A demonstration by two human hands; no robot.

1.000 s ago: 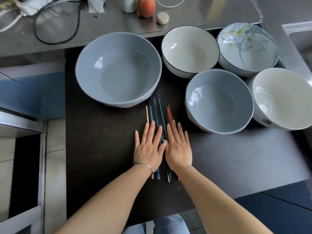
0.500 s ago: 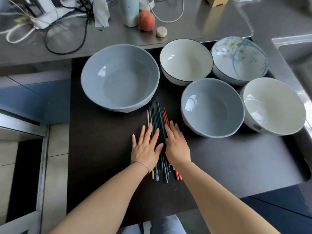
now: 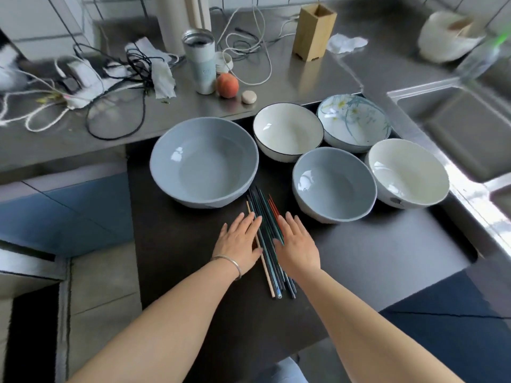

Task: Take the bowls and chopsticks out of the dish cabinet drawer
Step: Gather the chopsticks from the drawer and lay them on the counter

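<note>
A bundle of dark, blue, red and wooden chopsticks (image 3: 267,239) lies on the dark floor of the pulled-out drawer (image 3: 177,244). My left hand (image 3: 239,244) rests flat on the bundle's left side, fingers spread. My right hand (image 3: 297,244) lies flat on its right side. Neither hand grips anything. Behind them stand a large grey bowl (image 3: 204,161), a white bowl with a dark rim (image 3: 287,132), a flower-painted bowl (image 3: 354,121), a smaller grey bowl (image 3: 333,183) and a cream bowl (image 3: 407,172).
The steel counter (image 3: 318,76) behind the drawer carries tangled cables (image 3: 116,87), a tumbler (image 3: 199,64), a peach (image 3: 227,85), a small round lid (image 3: 249,96) and a wooden holder (image 3: 313,35). A sink (image 3: 456,128) is at the right.
My two hands have slid apart to either side of the chopstick bundle, uncovering its middle. The camera has tilted up, showing more of the counter.
</note>
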